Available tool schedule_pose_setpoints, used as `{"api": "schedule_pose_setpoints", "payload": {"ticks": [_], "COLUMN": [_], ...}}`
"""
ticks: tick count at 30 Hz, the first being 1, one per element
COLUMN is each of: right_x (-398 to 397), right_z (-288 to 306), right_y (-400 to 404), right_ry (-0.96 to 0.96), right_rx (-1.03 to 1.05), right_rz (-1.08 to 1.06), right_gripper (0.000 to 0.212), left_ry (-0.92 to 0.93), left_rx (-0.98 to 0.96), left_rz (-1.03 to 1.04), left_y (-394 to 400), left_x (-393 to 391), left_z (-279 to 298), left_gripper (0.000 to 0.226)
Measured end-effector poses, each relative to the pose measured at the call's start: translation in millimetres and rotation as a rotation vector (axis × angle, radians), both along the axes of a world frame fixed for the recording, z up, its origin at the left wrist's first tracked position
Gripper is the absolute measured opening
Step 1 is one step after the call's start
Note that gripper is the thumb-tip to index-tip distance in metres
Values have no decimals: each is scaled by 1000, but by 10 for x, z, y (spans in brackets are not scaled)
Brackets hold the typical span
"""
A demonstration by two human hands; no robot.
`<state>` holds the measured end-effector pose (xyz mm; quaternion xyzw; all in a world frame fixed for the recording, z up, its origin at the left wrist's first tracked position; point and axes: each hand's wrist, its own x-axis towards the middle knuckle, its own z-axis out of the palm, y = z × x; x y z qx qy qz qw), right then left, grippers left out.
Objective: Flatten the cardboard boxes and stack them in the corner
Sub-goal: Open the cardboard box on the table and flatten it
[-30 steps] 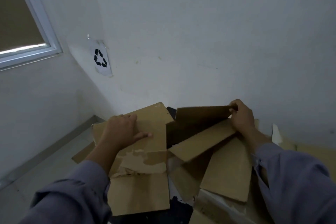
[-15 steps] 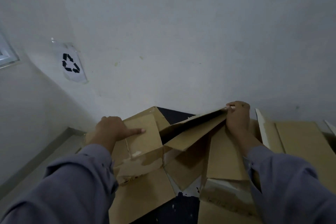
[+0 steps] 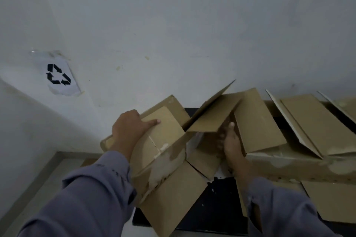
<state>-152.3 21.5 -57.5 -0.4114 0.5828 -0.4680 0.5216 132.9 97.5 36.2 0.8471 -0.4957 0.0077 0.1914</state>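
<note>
A brown cardboard box (image 3: 169,194) with its flaps spread lies against the white wall, over a black surface. My left hand (image 3: 129,129) grips its left flap (image 3: 165,127) at the edge, forefinger stretched across the top. My right hand (image 3: 230,144) reaches inside the box under a raised middle flap (image 3: 210,119), fingers extended against the inner cardboard; whether it grips anything is hidden. To the right lies a second cardboard box (image 3: 316,127) with its flaps spread.
A paper recycling sign (image 3: 57,75) is taped to the wall near the corner at left. Grey floor (image 3: 48,177) runs along the skirting at lower left. The black surface (image 3: 217,208) shows beneath the boxes.
My right hand let go of the flap's upper edge and went down inside the box. The middle flap now stands higher. The view swung right, revealing more of the second box.
</note>
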Motion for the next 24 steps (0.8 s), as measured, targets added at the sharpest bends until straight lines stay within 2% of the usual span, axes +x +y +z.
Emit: {"api": "schedule_pose_setpoints", "payload": {"ticks": [3, 6, 8, 11, 13, 15, 17, 19, 21, 24], "right_x": [28, 108, 194, 332, 406, 427, 409, 379, 310, 164], "right_z": [-160, -241, -286, -362, -472, -513, -488, -467, -460, -466], "right_y": [219, 419, 551, 720, 794, 836, 830, 807, 770, 774], "right_ry": [-1, 278, 301, 125, -82, -278, -303, -282, -93, 309], "right_rx": [207, 297, 353, 437, 464, 424, 351, 280, 189, 12], "right_rz": [137, 334, 382, 391, 367, 385, 380, 275, 73, -139], "right_gripper": [65, 56, 64, 86, 94, 84, 73, 67, 62, 53], "left_ry": [141, 321, 495, 823, 1010, 1125, 1173, 1171, 1075, 861], "left_rx": [-68, -81, -129, -195, -185, -176, -179, -198, -196, -108], "left_rz": [44, 75, 111, 217, 269, 285, 303, 329, 347, 321], "left_y": [204, 381, 464, 547, 579, 600, 608, 606, 612, 641], "left_x": [318, 614, 759, 863, 859, 811, 753, 700, 655, 616], "left_z": [14, -7, -48, -164, -262, -373, -503, -653, -798, -998], "left_gripper": [80, 78, 75, 78, 85, 94, 99, 91, 79, 76]}}
